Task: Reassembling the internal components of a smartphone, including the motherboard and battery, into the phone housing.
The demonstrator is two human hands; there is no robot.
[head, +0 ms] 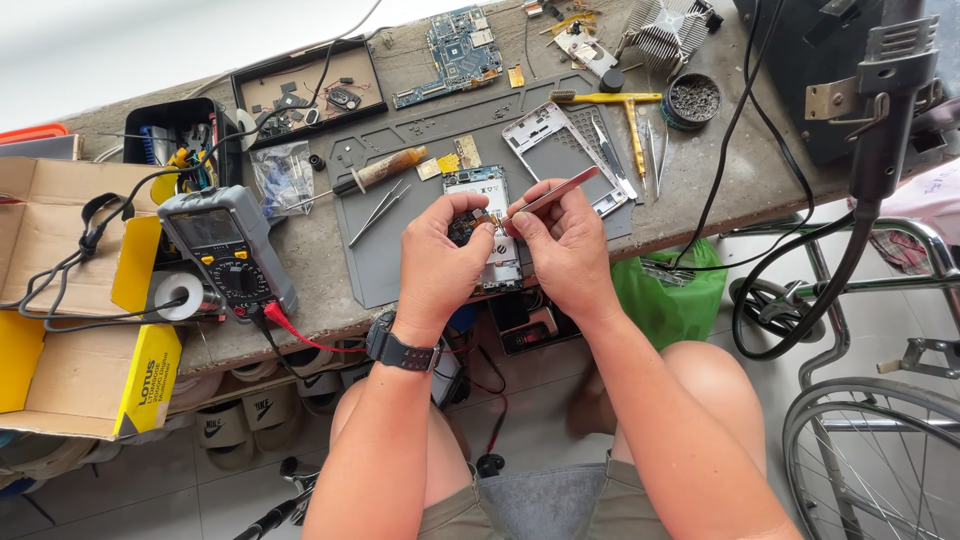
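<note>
Far out to the left of the left hand (440,262) an open cardboard box (45,230) sits at the edge of the worktop (320,255), with a yellow-and-grey multimeter (228,250) and a roll of white tape (181,295) between box and hand. A red probe lead (290,330) runs from the meter toward the left wrist, which wears a black watch (403,350). Just up and left of the left hand, on the grey work mat (400,250), lie a pair of tweezers (378,212) and a wooden-handled screwdriver (385,170).

The left hand is curled closed, pinching a small dark round part (465,228) between thumb and fingers. That part sits at the left hand's fingertips, directly over the opened phone (487,225) lying on the mat, and just left of the right hand (562,245).

The right hand is closed in a pinch on a slim metal tweezer tool (545,196), whose tip points left and down to touch the small part, while its tail rises up and right above the knuckles. The two hands almost meet over the phone.

Just above the right hand lies a silver phone frame (548,150); further up are a yellow-handled tool (615,100) and a blue circuit board (455,50). Right of and below the right hand hangs a green plastic bag (670,290).
</note>
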